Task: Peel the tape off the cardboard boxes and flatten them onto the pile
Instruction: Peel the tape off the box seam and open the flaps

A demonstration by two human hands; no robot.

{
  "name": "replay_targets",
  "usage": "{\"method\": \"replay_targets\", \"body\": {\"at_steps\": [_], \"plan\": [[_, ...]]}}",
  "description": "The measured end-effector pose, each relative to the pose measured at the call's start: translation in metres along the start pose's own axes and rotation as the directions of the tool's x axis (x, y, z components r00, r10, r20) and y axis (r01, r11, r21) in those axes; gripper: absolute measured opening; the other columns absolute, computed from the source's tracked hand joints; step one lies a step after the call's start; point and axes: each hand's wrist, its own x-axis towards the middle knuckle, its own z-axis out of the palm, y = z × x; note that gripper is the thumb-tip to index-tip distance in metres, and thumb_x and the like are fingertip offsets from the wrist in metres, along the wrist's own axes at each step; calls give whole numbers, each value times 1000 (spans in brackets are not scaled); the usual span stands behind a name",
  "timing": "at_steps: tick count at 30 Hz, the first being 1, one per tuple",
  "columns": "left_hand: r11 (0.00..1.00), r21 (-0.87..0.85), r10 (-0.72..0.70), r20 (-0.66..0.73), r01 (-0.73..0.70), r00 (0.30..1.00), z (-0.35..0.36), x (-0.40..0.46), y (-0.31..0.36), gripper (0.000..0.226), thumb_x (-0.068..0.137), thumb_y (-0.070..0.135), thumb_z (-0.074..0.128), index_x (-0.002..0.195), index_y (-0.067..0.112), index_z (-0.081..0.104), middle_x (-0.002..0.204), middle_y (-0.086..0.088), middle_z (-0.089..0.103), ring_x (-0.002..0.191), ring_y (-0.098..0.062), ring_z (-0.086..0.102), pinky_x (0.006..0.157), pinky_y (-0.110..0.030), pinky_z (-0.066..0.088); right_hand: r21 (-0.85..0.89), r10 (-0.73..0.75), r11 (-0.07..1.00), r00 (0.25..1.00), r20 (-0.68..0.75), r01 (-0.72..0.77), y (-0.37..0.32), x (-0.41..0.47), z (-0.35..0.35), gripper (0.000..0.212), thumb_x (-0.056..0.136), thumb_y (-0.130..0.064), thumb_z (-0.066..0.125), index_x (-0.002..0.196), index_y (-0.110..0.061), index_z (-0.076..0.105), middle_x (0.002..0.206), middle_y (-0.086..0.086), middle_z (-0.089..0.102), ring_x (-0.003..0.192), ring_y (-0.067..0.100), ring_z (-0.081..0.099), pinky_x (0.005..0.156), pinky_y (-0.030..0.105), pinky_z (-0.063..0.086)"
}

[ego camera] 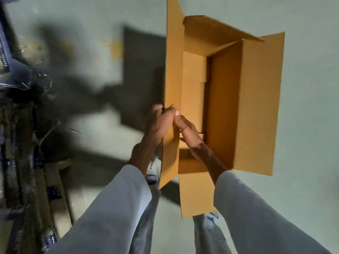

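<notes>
Now both hands are working the opened cardboard box (238,99): left hand (161,121) is pinching its long flap's edge, right hand (190,136) is lying flat-fingered inside (tape unseen); next, collapsing it.

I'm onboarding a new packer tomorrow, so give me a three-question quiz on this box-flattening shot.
1. True or false: the flaps of the cardboard box are open.
2. Which flap does the left hand grip? A) the long left flap B) the far short flap C) the right flap
3. Fill in: the right hand reaches ____ the box.

Key: 1 true; 2 A; 3 into.
</notes>
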Motion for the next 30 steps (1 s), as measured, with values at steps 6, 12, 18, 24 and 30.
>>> {"method": "replay_targets", "body": {"at_steps": [6,12,18,24,30], "plan": [[909,-412,90,338,61,937,5,-43,73,94,76,84,28,139,20,55,137,-6,61,127,-21,57,109,-46,43,151,-179,968,973,-146,201,-105,-57,-39,64,89,-68,54,117,-13,67,110,19,71,100,30,69,93,52,52],[841,-530,2,-196,-108,981,-10,-28,43,42,101,40,49,125,8,63,113,1,67,111,-18,65,87,-27,56,301,-78,930,912,-403,212,-142,-78,-57,26,89,11,49,84,-14,48,82,6,54,82,26,52,83,41,57],[960,-253,-256,-619,120,742,-64,-8,-23,66,82,64,60,132,20,58,138,-12,49,125,-33,45,99,-43,45,467,-142,856,970,-196,220,-105,-91,-83,33,69,3,58,101,-5,63,93,9,71,87,28,68,80,46,60],[900,-418,-275,-332,120,902,-81,-8,-49,62,87,60,61,138,26,51,144,-7,50,124,-31,50,104,-55,43,533,-67,830,977,-200,166,-72,-104,-111,30,89,10,52,83,-4,78,79,3,76,69,17,73,60,25,58],[994,-106,-76,-388,38,919,-56,-22,-65,33,75,44,75,100,23,73,90,2,72,90,-22,66,85,-46,57,286,-5,950,925,-381,123,-51,-79,-142,26,86,10,54,102,-3,70,85,6,75,79,24,70,69,32,57]]}}
